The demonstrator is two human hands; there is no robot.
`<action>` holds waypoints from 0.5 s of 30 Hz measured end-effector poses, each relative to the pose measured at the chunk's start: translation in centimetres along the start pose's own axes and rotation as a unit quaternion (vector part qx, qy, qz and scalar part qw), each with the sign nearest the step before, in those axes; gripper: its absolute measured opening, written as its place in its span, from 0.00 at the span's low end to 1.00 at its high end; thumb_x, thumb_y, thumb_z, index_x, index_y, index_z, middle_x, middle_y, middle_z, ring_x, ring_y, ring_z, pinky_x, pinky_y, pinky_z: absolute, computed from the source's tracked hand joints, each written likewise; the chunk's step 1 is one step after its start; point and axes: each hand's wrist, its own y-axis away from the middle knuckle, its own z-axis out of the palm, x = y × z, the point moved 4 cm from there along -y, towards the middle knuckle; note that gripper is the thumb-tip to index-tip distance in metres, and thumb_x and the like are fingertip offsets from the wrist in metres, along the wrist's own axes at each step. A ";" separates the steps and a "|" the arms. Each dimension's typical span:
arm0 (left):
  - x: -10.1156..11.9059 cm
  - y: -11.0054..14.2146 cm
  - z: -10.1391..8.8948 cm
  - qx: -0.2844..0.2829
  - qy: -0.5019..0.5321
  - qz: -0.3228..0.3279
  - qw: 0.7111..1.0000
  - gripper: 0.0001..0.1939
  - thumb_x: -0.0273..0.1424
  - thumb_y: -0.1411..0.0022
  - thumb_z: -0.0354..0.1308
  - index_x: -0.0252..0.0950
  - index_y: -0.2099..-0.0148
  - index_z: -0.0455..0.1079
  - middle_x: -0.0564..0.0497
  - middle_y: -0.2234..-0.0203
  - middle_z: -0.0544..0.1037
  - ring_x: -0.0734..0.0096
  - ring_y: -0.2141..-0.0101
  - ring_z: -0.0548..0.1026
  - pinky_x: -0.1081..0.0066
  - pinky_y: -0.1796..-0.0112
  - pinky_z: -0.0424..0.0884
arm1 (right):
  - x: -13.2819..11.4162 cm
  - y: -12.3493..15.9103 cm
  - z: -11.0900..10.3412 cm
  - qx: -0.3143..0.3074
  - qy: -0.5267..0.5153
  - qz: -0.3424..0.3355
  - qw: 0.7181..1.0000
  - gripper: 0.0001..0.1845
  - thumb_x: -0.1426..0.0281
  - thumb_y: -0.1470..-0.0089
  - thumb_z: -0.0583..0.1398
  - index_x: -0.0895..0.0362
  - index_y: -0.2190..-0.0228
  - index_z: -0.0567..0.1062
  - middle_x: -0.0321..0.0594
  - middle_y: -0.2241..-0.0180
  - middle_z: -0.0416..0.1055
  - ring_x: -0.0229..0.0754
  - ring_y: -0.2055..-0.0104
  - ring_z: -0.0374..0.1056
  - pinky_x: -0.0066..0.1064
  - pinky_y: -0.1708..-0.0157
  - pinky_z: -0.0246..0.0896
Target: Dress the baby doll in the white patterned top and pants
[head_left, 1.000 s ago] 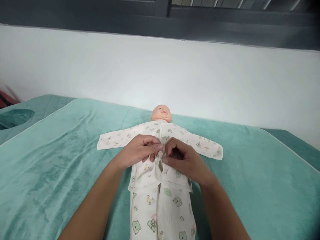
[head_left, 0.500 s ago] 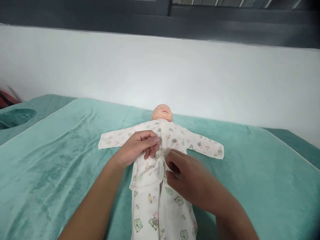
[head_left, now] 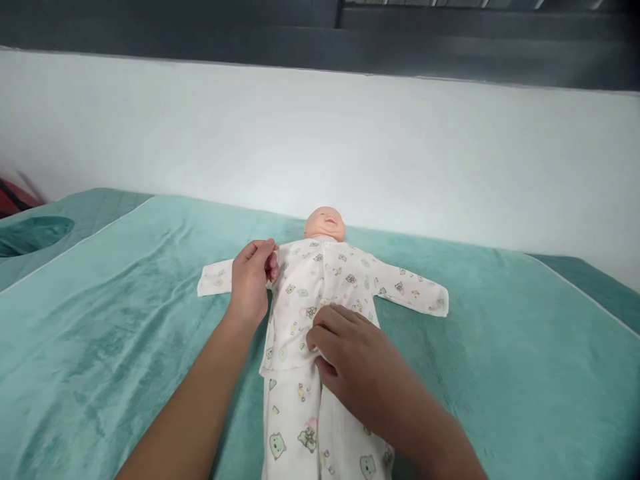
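A baby doll lies on its back, its head towards the wall and its arms spread wide. It wears a white baby shirt printed with small bears, and matching trousers. My left hand is closed, fingers curled, over the inner part of the left-side sleeve by the shoulder; whatever its fingertips hold is hidden. Across the lower front of the shirt, my right hand is closed with bent fingers at the front opening, which it partly covers. The shirt's hem overlaps the trouser tops.
A soft green blanket with some creases spreads beneath the doll. Behind it rises a white wall with a dark window frame above. At the far left is a dark green hollow in the padding, near something red.
My left hand has moved from the middle of the chest up and left to the shoulder. The right hand has shifted slightly left along the shirt front, which now lies flatter.
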 end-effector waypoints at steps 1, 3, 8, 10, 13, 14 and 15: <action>-0.1 0.0 0.0 0.000 -0.004 0.000 1.000 0.10 0.33 0.42 0.60 0.36 0.73 0.64 0.58 0.82 0.61 0.79 0.81 0.59 0.76 0.80 0.56 | 0.0 0.0 -0.1 0.002 0.001 -0.011 1.000 0.07 0.80 0.47 0.56 0.56 0.71 0.67 0.36 0.63 0.68 0.41 0.57 0.62 0.36 0.57 0.58; -0.2 0.1 0.1 -0.002 -0.012 0.002 1.000 0.10 0.34 0.42 0.60 0.36 0.72 0.65 0.58 0.82 0.62 0.79 0.81 0.60 0.77 0.79 0.56 | 0.0 -0.1 -0.4 0.005 -0.017 -0.021 1.000 0.08 0.81 0.48 0.55 0.56 0.73 0.67 0.35 0.67 0.68 0.39 0.59 0.62 0.34 0.57 0.57; -0.3 0.0 0.1 0.001 -0.019 0.006 1.000 0.10 0.35 0.42 0.60 0.36 0.72 0.65 0.58 0.82 0.62 0.79 0.81 0.60 0.76 0.78 0.57 | -0.1 0.2 -1.4 -0.008 -0.113 -0.027 0.993 0.09 0.81 0.53 0.56 0.56 0.72 0.68 0.31 0.71 0.69 0.34 0.65 0.62 0.29 0.61 0.57; -0.3 0.0 0.0 0.005 -0.023 0.006 1.000 0.10 0.35 0.42 0.60 0.36 0.72 0.65 0.58 0.82 0.62 0.79 0.81 0.60 0.76 0.78 0.57 | -0.4 0.4 -1.2 -0.039 -0.153 -0.054 0.986 0.10 0.82 0.52 0.56 0.55 0.72 0.69 0.29 0.72 0.70 0.33 0.67 0.64 0.29 0.59 0.58; -0.2 -0.2 -0.3 0.002 -0.052 0.005 0.999 0.10 0.36 0.41 0.58 0.37 0.71 0.65 0.58 0.81 0.63 0.78 0.80 0.61 0.75 0.77 0.58 | -0.6 0.5 -0.9 -0.091 -0.252 -0.115 0.956 0.09 0.80 0.48 0.57 0.55 0.71 0.73 0.28 0.72 0.73 0.32 0.68 0.66 0.30 0.55 0.58; -0.1 -0.3 -0.4 -0.004 -0.086 0.003 0.996 0.11 0.37 0.41 0.58 0.37 0.72 0.65 0.58 0.82 0.64 0.77 0.81 0.62 0.75 0.77 0.59 | -0.2 0.5 -0.9 -0.093 -0.298 -0.123 0.942 0.07 0.77 0.46 0.58 0.54 0.69 0.74 0.30 0.71 0.73 0.32 0.68 0.67 0.29 0.57 0.60; -0.1 -0.4 -0.4 -0.013 -0.139 0.000 0.990 0.12 0.38 0.40 0.57 0.37 0.73 0.64 0.58 0.83 0.64 0.76 0.81 0.63 0.74 0.77 0.59 | 0.6 0.5 -1.0 -0.076 -0.345 -0.112 0.929 0.04 0.74 0.44 0.59 0.54 0.68 0.75 0.31 0.70 0.74 0.33 0.68 0.67 0.28 0.61 0.61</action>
